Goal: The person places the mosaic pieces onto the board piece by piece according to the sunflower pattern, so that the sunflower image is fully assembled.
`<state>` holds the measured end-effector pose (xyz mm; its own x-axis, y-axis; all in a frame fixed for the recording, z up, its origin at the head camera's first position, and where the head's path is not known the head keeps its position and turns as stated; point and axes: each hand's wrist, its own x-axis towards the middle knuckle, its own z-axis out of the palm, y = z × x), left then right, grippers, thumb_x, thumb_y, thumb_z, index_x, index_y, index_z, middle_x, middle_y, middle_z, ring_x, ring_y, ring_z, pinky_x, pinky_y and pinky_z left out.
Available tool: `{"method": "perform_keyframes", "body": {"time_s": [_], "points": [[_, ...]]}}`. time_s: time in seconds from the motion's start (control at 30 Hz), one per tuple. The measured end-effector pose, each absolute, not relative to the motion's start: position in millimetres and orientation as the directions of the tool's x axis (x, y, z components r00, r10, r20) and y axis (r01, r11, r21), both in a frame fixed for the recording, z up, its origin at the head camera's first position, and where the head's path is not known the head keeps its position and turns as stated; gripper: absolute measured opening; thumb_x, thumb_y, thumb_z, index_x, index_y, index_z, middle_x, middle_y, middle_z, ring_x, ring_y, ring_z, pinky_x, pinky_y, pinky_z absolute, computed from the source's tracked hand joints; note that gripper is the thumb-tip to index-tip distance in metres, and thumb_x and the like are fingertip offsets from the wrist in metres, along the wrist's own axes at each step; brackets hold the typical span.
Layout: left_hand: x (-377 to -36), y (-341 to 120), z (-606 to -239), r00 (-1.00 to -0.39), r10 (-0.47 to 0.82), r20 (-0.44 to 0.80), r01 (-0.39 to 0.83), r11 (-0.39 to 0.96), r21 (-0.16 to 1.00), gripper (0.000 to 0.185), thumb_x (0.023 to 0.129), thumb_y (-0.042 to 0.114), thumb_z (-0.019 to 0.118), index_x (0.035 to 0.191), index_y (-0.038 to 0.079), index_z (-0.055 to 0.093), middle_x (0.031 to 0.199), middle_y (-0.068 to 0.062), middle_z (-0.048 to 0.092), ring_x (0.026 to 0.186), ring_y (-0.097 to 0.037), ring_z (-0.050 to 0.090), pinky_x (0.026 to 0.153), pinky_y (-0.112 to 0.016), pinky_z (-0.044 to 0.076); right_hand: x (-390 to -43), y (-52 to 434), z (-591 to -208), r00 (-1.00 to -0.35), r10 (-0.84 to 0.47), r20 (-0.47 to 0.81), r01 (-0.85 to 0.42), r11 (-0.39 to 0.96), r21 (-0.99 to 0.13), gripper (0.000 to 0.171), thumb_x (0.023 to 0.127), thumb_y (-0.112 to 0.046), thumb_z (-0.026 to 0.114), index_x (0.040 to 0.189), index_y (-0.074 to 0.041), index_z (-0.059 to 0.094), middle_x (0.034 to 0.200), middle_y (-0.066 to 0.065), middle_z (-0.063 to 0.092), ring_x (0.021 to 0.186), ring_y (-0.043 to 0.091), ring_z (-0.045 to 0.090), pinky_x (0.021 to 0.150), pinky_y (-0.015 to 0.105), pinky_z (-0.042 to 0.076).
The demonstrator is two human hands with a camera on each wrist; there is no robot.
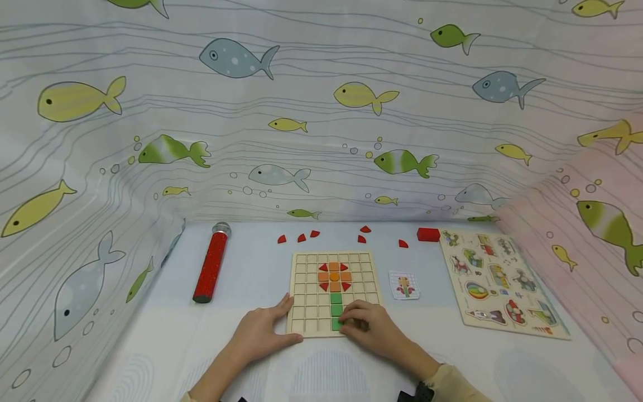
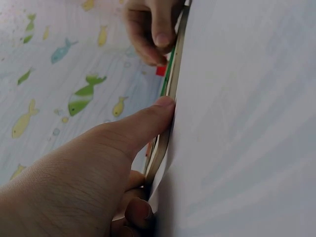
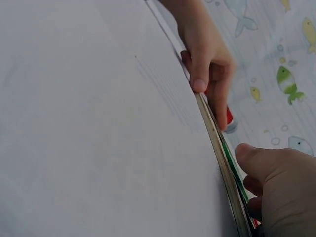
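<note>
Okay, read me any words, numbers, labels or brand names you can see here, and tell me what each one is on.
None can be read.
Small white pattern card: a picture only, too small for any text.
Wooden peg puzzle board with animal pictures: pictures, any lettering too blurred.
Red glitter tube with silver cap: no label visible.
Wooden grid board with coloured tiles: no markings.

two bare hands and forearms reach in from the bottom edge. the left hand (image 1: 261,335) is bare past the wrist, with a sliver of pale yellow cuff at the frame edge. the right hand (image 1: 372,329) has a cream sleeve (image 1: 454,385) and a black wrist strap (image 1: 419,393).
</note>
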<state>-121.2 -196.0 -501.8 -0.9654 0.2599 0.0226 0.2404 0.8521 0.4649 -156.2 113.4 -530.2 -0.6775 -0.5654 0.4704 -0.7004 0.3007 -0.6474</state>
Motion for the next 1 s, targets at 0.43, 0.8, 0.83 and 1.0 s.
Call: {"method": "perform_keyframes", "body": {"time_s": [0.43,0.8,0.83,1.0], "points": [[-123.7,-196.2,-503.4,-0.968,0.248,0.023,0.228,0.845,0.483,0.092,0.079,0.059,0.088,0.152,0.012,0.059,0.156,-0.003,0.057,0.125,-0.029,0.07,0.101,-0.048,0.058,-186.3,130.3,-507.8,-0.799,-0.423,0.427,-0.593,0.444,-0.671,0.023,0.091,-0.016,0.086,0.112,-0.009,0.08,0.097,-0.002,0.073,0.072,0.006,0.054,0.061,0.021,0.047],[-121.2,-197.2,-504.7,-0.965,0.259,0.031,0.242,0.848,0.472,0.093,0.079,0.062,0.087,0.152,0.012,0.059,0.155,-0.003,0.058,0.123,-0.03,0.072,0.099,-0.048,0.058,-280.1,163.2,-483.4,-0.915,-0.269,0.302,-0.403,0.653,-0.642,0.038,0.093,-0.017,0.084,0.125,0.002,0.074,0.112,0.014,0.078,0.083,0.019,0.063,0.066,0.026,0.047],[-121.3,-197.2,-504.5,-0.966,0.258,0.03,0.242,0.848,0.472,0.093,0.079,0.062,0.087,0.152,0.012,0.059,0.155,-0.003,0.058,0.122,-0.03,0.072,0.099,-0.048,0.058,-289.3,164.3,-483.0,-0.92,-0.271,0.284,-0.393,0.657,-0.643,0.038,0.094,-0.017,0.083,0.125,0.003,0.074,0.112,0.015,0.077,0.083,0.02,0.063,0.066,0.027,0.047],[-122.1,-196.3,-502.1,-0.968,0.252,0.021,0.231,0.847,0.48,0.093,0.079,0.062,0.087,0.152,0.012,0.06,0.155,-0.003,0.058,0.123,-0.029,0.071,0.099,-0.048,0.059,-328.5,165.0,-484.6,-0.947,-0.279,0.159,-0.312,0.682,-0.661,0.036,0.097,-0.019,0.079,0.126,0.002,0.074,0.116,0.017,0.077,0.092,0.026,0.064,0.077,0.035,0.052]]}}
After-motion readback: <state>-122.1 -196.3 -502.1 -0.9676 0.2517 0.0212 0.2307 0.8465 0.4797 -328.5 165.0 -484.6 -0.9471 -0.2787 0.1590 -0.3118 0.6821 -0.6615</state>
